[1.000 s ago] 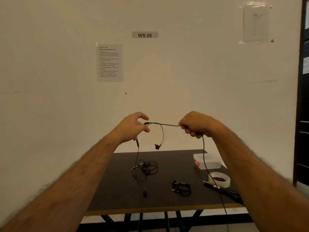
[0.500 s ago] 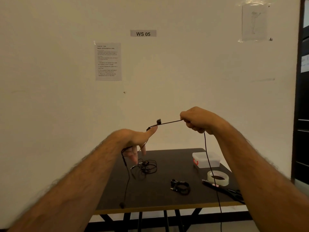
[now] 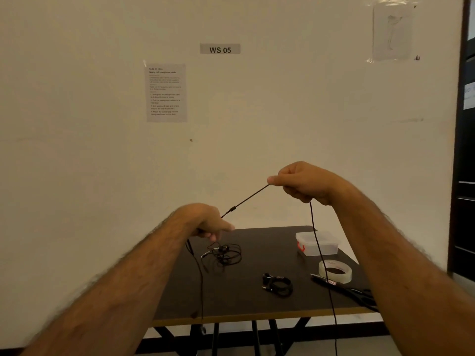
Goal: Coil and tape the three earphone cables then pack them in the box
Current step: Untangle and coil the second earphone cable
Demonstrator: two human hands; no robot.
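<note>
A black earphone cable [image 3: 245,199] is stretched taut between my two hands above the dark table [image 3: 257,307]. My right hand [image 3: 299,181] pinches it high up, and its long tail hangs down past the table's front edge. My left hand [image 3: 205,222], lower and to the left, grips the other end, from which thin strands dangle. A loose tangled earphone cable [image 3: 223,255] lies on the table's left. A tightly coiled earphone [image 3: 279,286] lies near the middle. The clear plastic box [image 3: 317,243] with a red latch stands at the back right.
A roll of clear tape [image 3: 335,271] sits in front of the box, with black scissors [image 3: 344,287] beside it near the table's right edge. A wall with posted papers is behind the table. A dark cabinet [image 3: 465,176] stands at the far right.
My left hand has dropped down and to the left, sliding along the cable. My right hand has risen a little, so the stretched section now slants up to the right.
</note>
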